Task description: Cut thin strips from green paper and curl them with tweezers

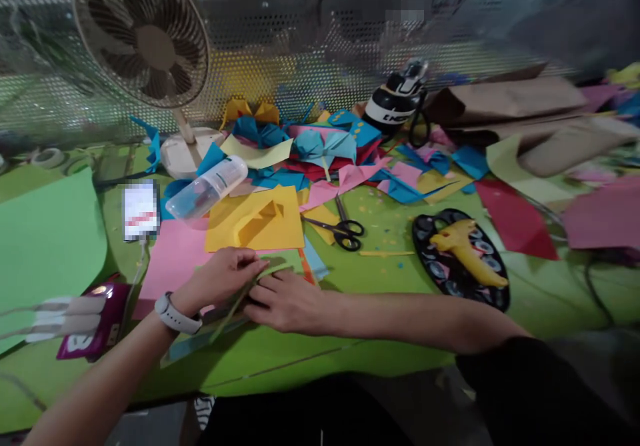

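Where our two hands meet at the near edge of the green tabletop point(310, 359), we log a sheet of green paper point(260, 274), partly folded, its flap raised between them. Left hand point(223, 279), watch on wrist: fingers closed in a pinch on the raised edge of the flap. Right hand point(287, 303): laid flat, fingers together, pressing the sheet down just beside the fold.

Risk, in our judgement: the sheet lies on other loose sheets, so it could slide under the flat hand and the crease come out crooked; a hard pinch could tear or wrinkle the thin edge.

Just beyond the hands: pink sheet point(173, 259); yellow sheet point(257, 219) with a cut flap standing up. To the left: large green card point(45, 239); purple packet point(95, 323) under white cables.

Middle distance: clear plastic bottle point(207, 189) on its side; black scissors point(345, 226), blades apart; black paint palette point(460, 259) carrying a yellow glue gun point(467, 249); red sheet point(515, 223).

Further back: heap of blue, pink and yellow folded paper point(320, 153); brown paper bags point(515, 113); black-and-white shoe point(397, 103).

Farthest: white desk fan point(143, 39) before a perforated metal screen point(310, 66).
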Demonstrator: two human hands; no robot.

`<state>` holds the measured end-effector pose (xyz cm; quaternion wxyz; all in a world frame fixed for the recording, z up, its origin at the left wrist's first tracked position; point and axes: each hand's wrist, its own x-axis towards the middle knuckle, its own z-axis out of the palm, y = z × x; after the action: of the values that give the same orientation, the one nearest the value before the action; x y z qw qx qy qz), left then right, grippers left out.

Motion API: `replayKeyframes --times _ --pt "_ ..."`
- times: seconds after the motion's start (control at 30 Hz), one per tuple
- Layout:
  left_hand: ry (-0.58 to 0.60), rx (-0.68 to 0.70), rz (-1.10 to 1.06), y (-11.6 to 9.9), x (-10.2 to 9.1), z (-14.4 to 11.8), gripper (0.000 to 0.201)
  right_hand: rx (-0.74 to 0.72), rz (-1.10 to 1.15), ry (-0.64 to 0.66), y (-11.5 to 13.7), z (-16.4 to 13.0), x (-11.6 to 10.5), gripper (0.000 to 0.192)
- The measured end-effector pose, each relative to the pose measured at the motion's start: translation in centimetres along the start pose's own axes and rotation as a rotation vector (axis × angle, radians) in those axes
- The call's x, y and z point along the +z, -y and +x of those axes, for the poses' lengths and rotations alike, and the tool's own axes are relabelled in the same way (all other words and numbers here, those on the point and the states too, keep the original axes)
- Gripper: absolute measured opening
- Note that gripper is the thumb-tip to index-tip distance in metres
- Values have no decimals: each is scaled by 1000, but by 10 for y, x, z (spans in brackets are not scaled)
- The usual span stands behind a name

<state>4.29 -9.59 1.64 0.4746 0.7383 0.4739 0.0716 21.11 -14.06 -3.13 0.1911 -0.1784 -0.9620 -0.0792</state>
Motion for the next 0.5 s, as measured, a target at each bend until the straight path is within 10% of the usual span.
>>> replayKeyframes --times 0.2,0.5 --pt "121 55 -247 -15 3 15 38 -8 -18 -28 -15 -9 -1 17" --pt "-4 11 -446 -2 10 37 21 -17 -2 -59 -20 -16 -1 17"
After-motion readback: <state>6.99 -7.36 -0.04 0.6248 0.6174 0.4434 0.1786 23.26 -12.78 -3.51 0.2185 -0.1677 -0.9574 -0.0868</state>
